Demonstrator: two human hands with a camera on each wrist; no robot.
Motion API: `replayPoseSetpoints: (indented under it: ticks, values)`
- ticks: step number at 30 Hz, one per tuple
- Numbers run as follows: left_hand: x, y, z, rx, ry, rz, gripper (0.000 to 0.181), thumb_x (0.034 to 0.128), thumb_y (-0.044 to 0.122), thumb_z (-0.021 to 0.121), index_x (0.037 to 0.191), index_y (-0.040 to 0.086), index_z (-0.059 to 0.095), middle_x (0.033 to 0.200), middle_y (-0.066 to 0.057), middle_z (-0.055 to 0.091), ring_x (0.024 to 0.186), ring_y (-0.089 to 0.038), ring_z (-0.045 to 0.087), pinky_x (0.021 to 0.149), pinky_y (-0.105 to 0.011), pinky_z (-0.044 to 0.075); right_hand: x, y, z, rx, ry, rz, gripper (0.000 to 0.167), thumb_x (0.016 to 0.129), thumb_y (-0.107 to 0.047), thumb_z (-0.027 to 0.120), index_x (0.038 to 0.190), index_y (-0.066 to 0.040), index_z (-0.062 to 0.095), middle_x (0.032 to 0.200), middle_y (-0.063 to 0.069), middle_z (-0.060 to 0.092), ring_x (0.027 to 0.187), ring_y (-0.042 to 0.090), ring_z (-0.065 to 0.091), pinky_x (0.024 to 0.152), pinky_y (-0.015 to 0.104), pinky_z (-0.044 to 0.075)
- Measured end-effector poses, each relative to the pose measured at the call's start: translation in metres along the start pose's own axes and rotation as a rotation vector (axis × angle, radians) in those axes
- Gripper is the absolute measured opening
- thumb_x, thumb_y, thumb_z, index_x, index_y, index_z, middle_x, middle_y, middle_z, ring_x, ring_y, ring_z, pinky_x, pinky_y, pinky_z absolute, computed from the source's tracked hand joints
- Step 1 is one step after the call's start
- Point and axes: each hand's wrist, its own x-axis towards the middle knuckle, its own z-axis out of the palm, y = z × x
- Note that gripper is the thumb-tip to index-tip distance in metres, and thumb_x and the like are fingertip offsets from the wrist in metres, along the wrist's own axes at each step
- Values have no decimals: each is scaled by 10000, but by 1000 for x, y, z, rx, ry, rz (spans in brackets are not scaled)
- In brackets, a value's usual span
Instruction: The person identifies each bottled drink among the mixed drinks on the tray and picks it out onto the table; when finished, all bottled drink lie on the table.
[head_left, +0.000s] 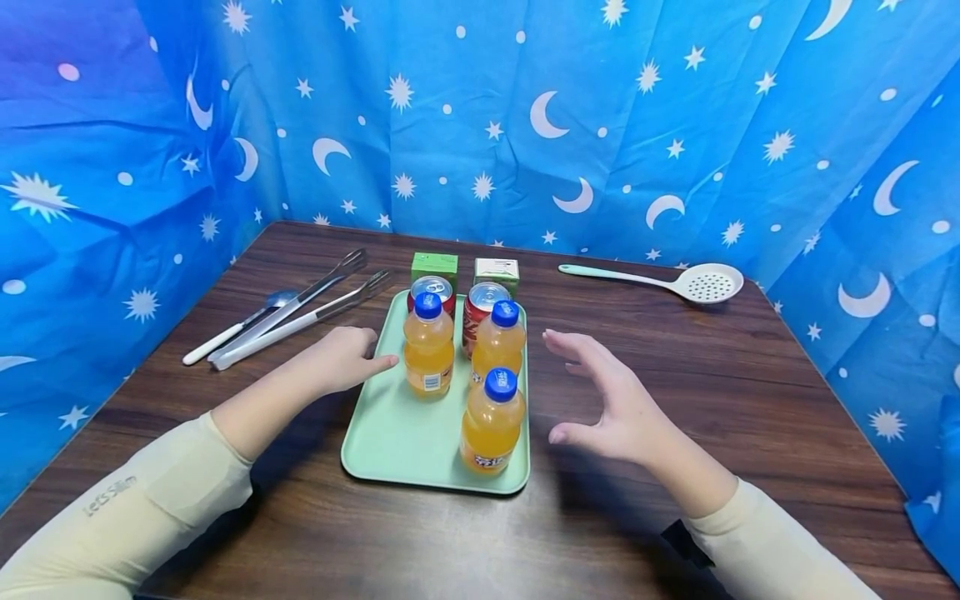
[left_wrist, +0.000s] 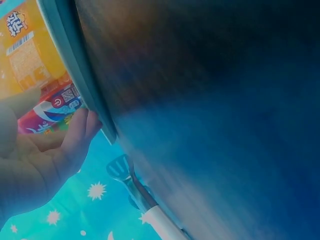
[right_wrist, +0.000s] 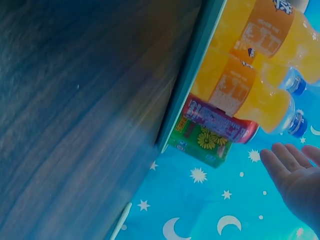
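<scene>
A pale green tray (head_left: pixel 405 450) lies on the table, bearing three orange soda bottles with blue caps: a left one (head_left: pixel 429 346), a right one (head_left: pixel 498 342) and a front one (head_left: pixel 491 429). Behind the bottles stand two red drink cans, one left (head_left: pixel 432 288) and one right (head_left: pixel 487 293), with green cartons (head_left: pixel 435 267) at the far end. My left hand (head_left: pixel 337 360) is at the tray's left edge, fingertips at the rim; whether they touch it I cannot tell. To the right of the tray my right hand (head_left: pixel 611 404) hovers with spread fingers, holding nothing.
Metal tongs (head_left: pixel 300 321) lie left of the tray, partly over a white-handled utensil (head_left: pixel 225 337). A slotted spoon (head_left: pixel 705 283) lies at the back right. Blue curtains (head_left: pixel 525 125) with stars and moons border the dark wooden table (head_left: pixel 712 367).
</scene>
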Motion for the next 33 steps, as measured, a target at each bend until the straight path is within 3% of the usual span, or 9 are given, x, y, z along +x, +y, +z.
replayPoseSetpoints:
  ticks: [4, 7, 14, 20, 23, 28, 33]
  values:
    - [-1, 1, 0, -49, -30, -26, 497, 912, 412, 572, 1048, -66, 569, 685, -83, 589, 529, -195, 592, 540, -331, 549, 1, -2, 3, 16, -10, 7, 912, 694, -424, 807, 1411, -72, 369, 1409, 6, 419, 1283, 213, 401, 985, 464, 458]
    - [-2, 1, 0, -99, -59, -57, 441, 915, 403, 572, 986, -32, 559, 699, -90, 582, 456, -190, 589, 458, -299, 542, 1, -2, 5, 24, -18, 26, 905, 673, -364, 834, 1404, -80, 383, 1394, -4, 433, 1273, 201, 409, 984, 470, 460]
    - [1, -1, 0, -249, -112, -136, 422, 916, 400, 578, 951, -19, 537, 761, -139, 531, 518, -209, 617, 445, -317, 576, 2, -4, 7, 39, -29, 49, 894, 620, -240, 874, 1378, -95, 422, 1362, 16, 472, 1247, 183, 434, 976, 447, 474]
    - [2, -2, 1, -304, -141, -160, 504, 922, 349, 586, 1137, -96, 488, 813, -168, 565, 599, -216, 628, 456, -330, 583, 3, -8, 9, 45, -21, 48, 894, 581, -148, 892, 1357, -81, 454, 1340, 60, 496, 1226, 185, 454, 982, 401, 475]
    - [3, -3, 1, -330, -157, -167, 473, 921, 263, 601, 1181, -102, 450, 830, -176, 570, 631, -220, 631, 466, -331, 587, 3, -8, 11, 42, -20, 51, 879, 585, -158, 896, 1349, -74, 468, 1330, 56, 506, 1217, 182, 462, 984, 397, 474]
    - [6, -5, 2, -385, -177, -157, 316, 874, 44, 617, 1104, -103, 458, 867, -178, 562, 671, -231, 638, 497, -329, 596, 4, -6, 13, 40, -26, 63, 836, 628, -249, 881, 1347, -105, 480, 1328, 16, 510, 1210, 169, 467, 973, 409, 481]
    - [8, -7, 3, -404, -186, -147, 360, 801, -80, 639, 1104, -122, 449, 881, -180, 559, 675, -233, 639, 512, -322, 599, 6, -7, 16, 61, -34, 78, 815, 638, -258, 876, 1337, -103, 487, 1321, 27, 515, 1209, 162, 467, 971, 444, 479]
